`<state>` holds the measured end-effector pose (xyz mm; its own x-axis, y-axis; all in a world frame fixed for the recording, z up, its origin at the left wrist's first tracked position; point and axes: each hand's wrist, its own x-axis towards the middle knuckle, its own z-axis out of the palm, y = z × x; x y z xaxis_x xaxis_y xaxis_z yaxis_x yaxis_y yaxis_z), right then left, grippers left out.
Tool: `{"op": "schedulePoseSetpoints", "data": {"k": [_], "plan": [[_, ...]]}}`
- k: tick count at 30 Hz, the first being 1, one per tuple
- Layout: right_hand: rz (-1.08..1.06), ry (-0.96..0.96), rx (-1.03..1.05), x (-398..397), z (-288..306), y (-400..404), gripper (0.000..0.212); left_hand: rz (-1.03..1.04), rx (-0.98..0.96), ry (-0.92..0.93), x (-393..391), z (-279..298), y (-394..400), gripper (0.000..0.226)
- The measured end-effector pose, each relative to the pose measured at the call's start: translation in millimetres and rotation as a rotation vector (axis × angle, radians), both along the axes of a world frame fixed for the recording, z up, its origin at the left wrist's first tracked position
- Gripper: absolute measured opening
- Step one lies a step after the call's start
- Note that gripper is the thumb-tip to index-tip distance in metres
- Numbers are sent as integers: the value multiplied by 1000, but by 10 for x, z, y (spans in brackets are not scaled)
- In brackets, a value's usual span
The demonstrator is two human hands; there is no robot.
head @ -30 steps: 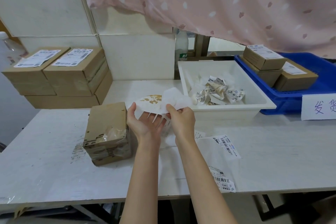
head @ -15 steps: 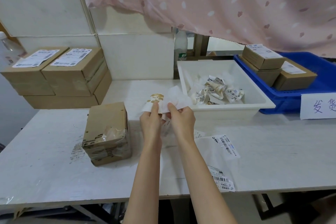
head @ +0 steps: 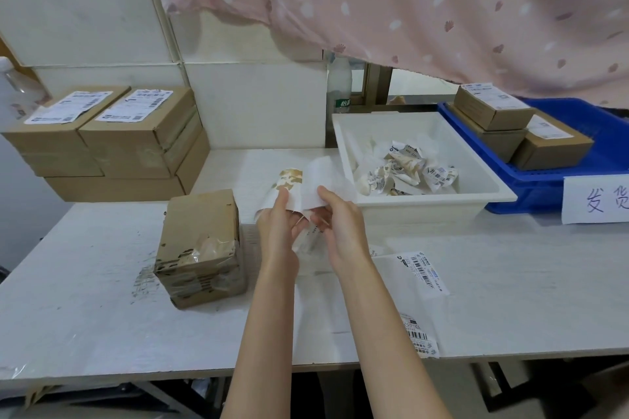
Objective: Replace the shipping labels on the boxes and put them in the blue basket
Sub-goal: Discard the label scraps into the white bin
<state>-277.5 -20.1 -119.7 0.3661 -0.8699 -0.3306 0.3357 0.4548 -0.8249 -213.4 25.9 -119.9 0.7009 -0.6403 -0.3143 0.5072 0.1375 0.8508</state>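
A: What are the hands holding?

B: Both are pinching one old label (head: 308, 185). It is thin white paper, bent and wrinkly, with brown bits of cardboard stuck on its back. The left hand (head: 279, 226) is gripping its left part with thumb and fingers. The right hand (head: 340, 221) is pinching its right edge.

A: Where is the label sitting?

B: It is hanging in the air over the white table (head: 85, 299), just left of the white bin (head: 442, 197).

A: What is the bin like?

B: It is smooth plastic, square, and it is holding scrunched-up labels (head: 405, 173).

A: And the box?

B: The bare box (head: 202, 248) is brown cardboard, standing left of the hands. Its top is scraped and shiny clear tape is peeling off it.

A: Where is the basket?

B: The blue basket (head: 558, 187) is at the far right, touching the bin. It is plastic with tiny holes. Three boxes with labels (head: 520, 126) are lying inside it.

A: Anything else?

B: Stacked boxes (head: 112, 139) are waiting at the back left. Flat new labels (head: 420, 270) with black stripes are lying on the table by the right arm. A pink curtain (head: 408, 3) is hanging above.

A: What is different from a second ago?

B: Back then the left hand was flat and open under the paper. Now it is closing on it, and the two hands are sitting nearer together. The paper is looking more folded.
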Motion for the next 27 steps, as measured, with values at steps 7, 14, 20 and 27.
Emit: {"op": "schedulePoseSetpoints", "data": {"k": [7,14,20,27], "plan": [[-61,301,-152,68,-29,61,18,46,97,-204,-40,-29,-9,31],[-97,419,-240,52,-60,46,21,24,-9,-9,-30,-44,-14,27],[-87,343,-182,49,-119,32,17,-46,-88,235,37,-70,21,34],[-17,79,-58,-60,-29,-51,14,-131,-195,448,106,-3,60,32]]}}
